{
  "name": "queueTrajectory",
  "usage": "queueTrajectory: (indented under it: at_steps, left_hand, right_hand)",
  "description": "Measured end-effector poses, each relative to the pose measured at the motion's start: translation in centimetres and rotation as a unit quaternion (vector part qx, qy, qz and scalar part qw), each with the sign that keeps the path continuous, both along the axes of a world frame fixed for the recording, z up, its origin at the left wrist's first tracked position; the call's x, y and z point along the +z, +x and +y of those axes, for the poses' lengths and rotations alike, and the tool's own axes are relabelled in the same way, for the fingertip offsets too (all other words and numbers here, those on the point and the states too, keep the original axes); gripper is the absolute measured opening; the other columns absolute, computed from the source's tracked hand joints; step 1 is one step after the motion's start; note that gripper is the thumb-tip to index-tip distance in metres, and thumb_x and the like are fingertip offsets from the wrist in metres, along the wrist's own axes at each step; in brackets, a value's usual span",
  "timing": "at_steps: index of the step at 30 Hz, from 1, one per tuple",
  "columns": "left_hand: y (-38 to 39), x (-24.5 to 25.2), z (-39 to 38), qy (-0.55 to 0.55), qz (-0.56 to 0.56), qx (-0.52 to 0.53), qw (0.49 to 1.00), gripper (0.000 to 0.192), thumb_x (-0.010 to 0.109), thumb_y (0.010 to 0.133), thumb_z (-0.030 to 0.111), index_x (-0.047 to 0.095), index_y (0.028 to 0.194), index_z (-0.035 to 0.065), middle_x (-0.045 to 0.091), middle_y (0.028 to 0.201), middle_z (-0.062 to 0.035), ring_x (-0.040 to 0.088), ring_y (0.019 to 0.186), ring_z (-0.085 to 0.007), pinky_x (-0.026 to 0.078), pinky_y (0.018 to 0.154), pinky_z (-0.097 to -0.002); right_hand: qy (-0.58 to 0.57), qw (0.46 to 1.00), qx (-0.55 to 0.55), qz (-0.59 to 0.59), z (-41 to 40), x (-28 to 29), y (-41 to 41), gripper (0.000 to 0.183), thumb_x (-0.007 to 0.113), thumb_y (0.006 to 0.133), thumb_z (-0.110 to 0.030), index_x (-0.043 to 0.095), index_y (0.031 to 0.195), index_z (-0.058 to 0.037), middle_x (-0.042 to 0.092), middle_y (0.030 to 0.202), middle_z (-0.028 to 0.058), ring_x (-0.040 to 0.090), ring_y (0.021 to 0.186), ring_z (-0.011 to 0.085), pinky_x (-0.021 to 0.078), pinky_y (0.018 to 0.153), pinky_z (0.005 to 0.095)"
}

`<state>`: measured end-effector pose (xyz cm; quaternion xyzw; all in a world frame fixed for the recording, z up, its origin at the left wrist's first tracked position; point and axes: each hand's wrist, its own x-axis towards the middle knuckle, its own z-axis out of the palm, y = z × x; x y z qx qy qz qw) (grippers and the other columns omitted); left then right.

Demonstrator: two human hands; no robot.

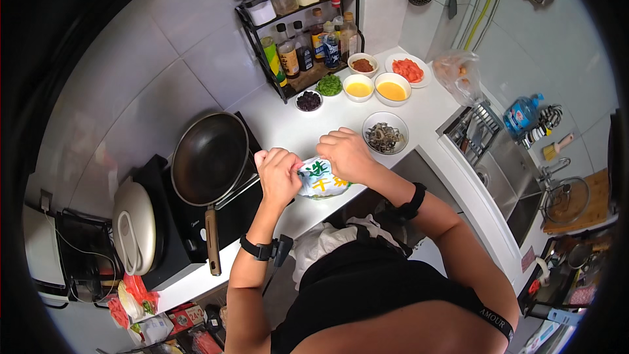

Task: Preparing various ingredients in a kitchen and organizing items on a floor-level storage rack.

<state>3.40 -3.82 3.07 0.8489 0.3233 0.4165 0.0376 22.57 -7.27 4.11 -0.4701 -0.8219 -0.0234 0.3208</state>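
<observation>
A white plastic food packet (319, 179) with green and yellow printing is stretched between my two fists at the counter's front edge. Fingers of my left hand (280, 174) pinch its left end; my right hand (346, 155) grips its upper right part. What is inside the packet is hidden. Just beyond my right hand stands a glass bowl of dark grey strips (385, 132). Left of my left hand, a black frying pan (210, 157) rests over the cooktop, its handle pointing towards me.
Farther back are bowls of yellow liquid (392, 90), a plate of chopped red food (408, 71), chopped greens (329, 85) and dark pieces (309, 101). A spice rack (275, 83) stands by the wall. The sink (508, 187) lies right, a lidded pan (135, 228) left.
</observation>
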Motion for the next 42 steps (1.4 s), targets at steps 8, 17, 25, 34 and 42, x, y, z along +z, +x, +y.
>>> queueTrajectory:
  at_steps: [8, 17, 25, 34, 42]
  left_hand:
    - [-3.9, 0.1, 1.3, -0.037, 0.013, 0.027, 0.999, 0.011, 0.074, 0.067, 0.018, 0.068, 0.069, 0.0095, 0.059, 0.067, -0.0014, 0.054, 0.081, -0.0192, 0.032, 0.082, -0.0339]
    - [-3.5, -0.9, 0.8, -0.018, -0.017, 0.046, 0.999, 0.007, 0.068, 0.068, 0.009, 0.062, 0.066, 0.008, 0.057, 0.069, -0.0036, 0.053, 0.081, -0.0206, 0.029, 0.08, -0.0349]
    - [-1.6, 1.7, -1.0, 0.052, 0.055, 0.045, 0.996, 0.02, 0.069, 0.073, 0.023, 0.069, 0.092, 0.0149, 0.063, 0.085, 0.0026, 0.052, 0.101, -0.0201, 0.025, 0.097, -0.0456]
    - [1.9, -0.1, -1.3, 0.023, 0.03, -0.062, 0.997, 0.006, 0.068, 0.068, 0.01, 0.063, 0.065, 0.0112, 0.049, 0.06, 0.0018, 0.046, 0.063, -0.0168, 0.03, 0.077, -0.0355]
    - [3.7, 0.3, -2.1, 0.041, 0.034, -0.074, 0.996, 0.005, 0.067, 0.071, 0.01, 0.062, 0.071, 0.0082, 0.053, 0.069, -0.0014, 0.053, 0.076, -0.0186, 0.029, 0.086, -0.0435]
  right_hand:
    - [-0.077, 0.996, -0.022, 0.039, -0.6, 0.6, 3.8, 0.016, 0.068, 0.071, -0.022, 0.059, 0.069, -0.009, 0.055, 0.074, 0.0044, 0.057, 0.077, 0.0233, 0.0433, 0.072, 0.0356]
    - [0.025, 0.999, -0.016, 0.038, -1.3, 0.0, 3.2, 0.012, 0.066, 0.073, -0.017, 0.058, 0.073, -0.0075, 0.053, 0.075, 0.0056, 0.055, 0.075, 0.0235, 0.0433, 0.071, 0.0342]
    - [0.036, 0.996, -0.035, 0.07, -3.0, -0.7, 4.1, 0.005, 0.065, 0.071, -0.012, 0.061, 0.071, -0.0086, 0.052, 0.071, 0.0038, 0.055, 0.07, 0.022, 0.0451, 0.065, 0.0329]
    - [0.005, 0.998, -0.024, 0.055, -4.1, -0.4, 3.6, 0.006, 0.067, 0.069, -0.014, 0.062, 0.071, -0.0099, 0.05, 0.068, 0.0035, 0.055, 0.068, 0.0205, 0.0459, 0.062, 0.0327]
    - [0.055, 0.998, -0.022, -0.037, -3.3, 0.2, 1.4, 0.012, 0.062, 0.066, -0.012, 0.058, 0.076, -0.0087, 0.053, 0.078, 0.0035, 0.055, 0.075, 0.0208, 0.0454, 0.07, 0.0323]
